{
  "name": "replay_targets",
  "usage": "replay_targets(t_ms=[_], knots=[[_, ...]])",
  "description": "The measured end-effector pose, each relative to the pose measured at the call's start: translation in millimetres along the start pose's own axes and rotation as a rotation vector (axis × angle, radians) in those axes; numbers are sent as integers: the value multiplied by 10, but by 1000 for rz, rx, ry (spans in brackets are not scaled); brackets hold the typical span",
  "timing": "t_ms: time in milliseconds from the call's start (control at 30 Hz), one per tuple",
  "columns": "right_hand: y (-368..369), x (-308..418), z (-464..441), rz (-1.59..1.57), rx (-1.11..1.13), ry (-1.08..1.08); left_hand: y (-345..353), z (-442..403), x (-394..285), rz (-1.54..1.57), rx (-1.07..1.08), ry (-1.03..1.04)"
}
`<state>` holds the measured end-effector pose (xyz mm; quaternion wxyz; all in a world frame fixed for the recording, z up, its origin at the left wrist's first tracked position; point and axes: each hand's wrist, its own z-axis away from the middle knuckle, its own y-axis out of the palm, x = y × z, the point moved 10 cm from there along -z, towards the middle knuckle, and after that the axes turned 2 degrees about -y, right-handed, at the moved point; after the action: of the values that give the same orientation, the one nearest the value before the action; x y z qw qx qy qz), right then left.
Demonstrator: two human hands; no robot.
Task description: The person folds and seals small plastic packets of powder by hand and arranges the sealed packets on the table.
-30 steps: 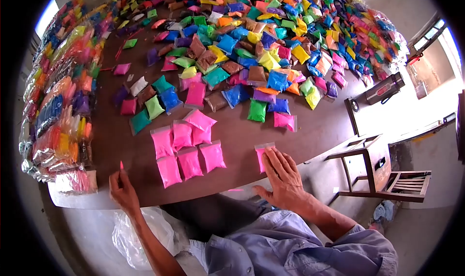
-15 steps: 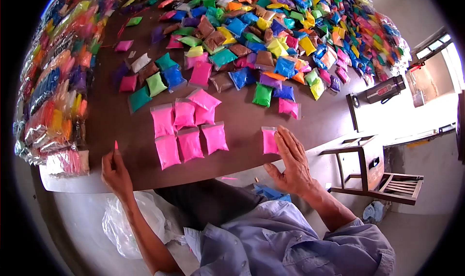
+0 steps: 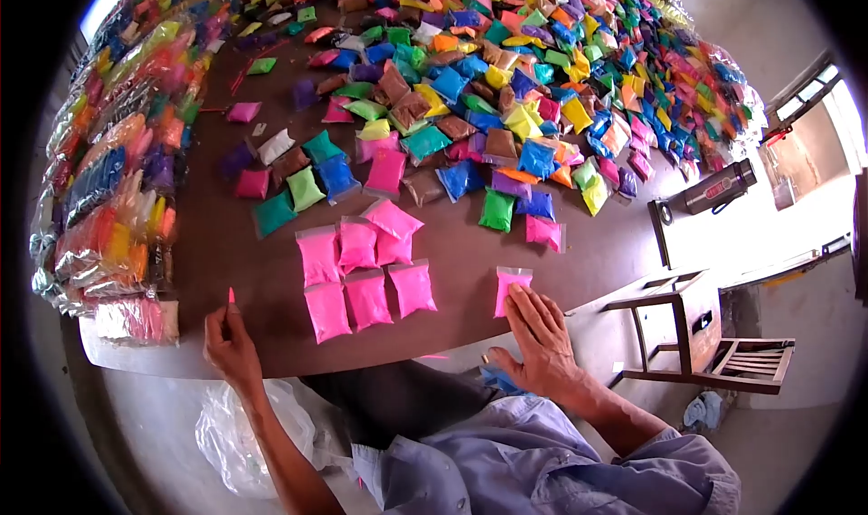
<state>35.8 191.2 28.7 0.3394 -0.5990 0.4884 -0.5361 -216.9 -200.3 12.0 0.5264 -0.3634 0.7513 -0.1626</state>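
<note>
Seemingly to steady it, the right hand [image 3: 540, 341] rests with straight, ungripping fingers on a rectangular pink plastic packet [image 3: 504, 289] at four o'clock; at eight o'clock, the left hand [image 3: 232, 343] pinches a thin, pointed pink strip [image 3: 231, 295], material unclear, perhaps for finer control.

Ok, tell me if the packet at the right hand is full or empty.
Filled, not empty: the packet looks solid pink below its clear top edge; the right hand hides part.

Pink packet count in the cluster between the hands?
7: near-left packet, near-middle packet, near-right packet, far-left packet, far-middle packet, far-right packet, and a top packet overlapping the far-right one. Others could be hidden underneath.
</note>
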Motion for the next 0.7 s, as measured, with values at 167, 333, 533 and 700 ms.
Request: replay_targets(t_ms=[167,333,533,700], knots=[[-3,-59,-34,-4,-44,-29,-50,11,-114,29,-24,63],[-86,-1,-38,42,14,-23,-40,1,-70,45,-43,116],[-294,-70,-170,34,-103,-10,-68,26,-154,35,-38,134],[-69,-147,-173,93,14,-50,-79,30,-170,15,-46,130]])
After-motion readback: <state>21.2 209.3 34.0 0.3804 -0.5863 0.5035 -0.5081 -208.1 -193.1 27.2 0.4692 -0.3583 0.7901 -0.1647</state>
